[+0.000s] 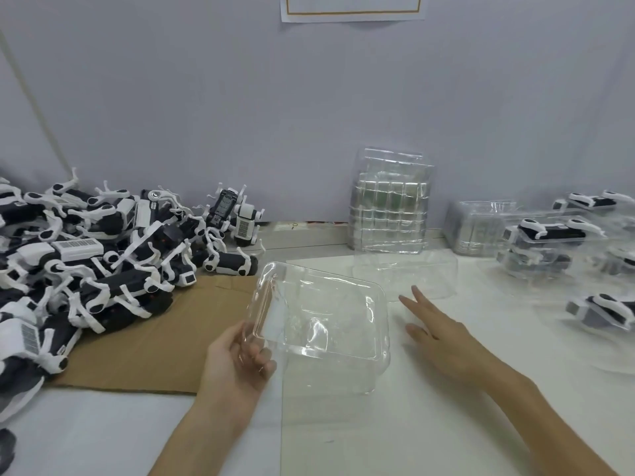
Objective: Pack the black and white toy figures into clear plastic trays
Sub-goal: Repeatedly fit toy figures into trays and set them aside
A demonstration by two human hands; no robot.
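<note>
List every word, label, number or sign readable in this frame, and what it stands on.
None can be read.
Wall sheet: only an orange border shows, no text.
Mark on the table: too small to read.
Toys: ribbed panels, no legible lettering.

We hold one clear tray (pixel 319 324).
Our left hand (pixel 237 365) grips its nine o'clock edge; right hand (pixel 443 338) open at three.

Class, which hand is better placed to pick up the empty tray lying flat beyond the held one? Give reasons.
Probably right: the right hand is open and nearly at the flat tray; the left hand grips the held tray.
</note>
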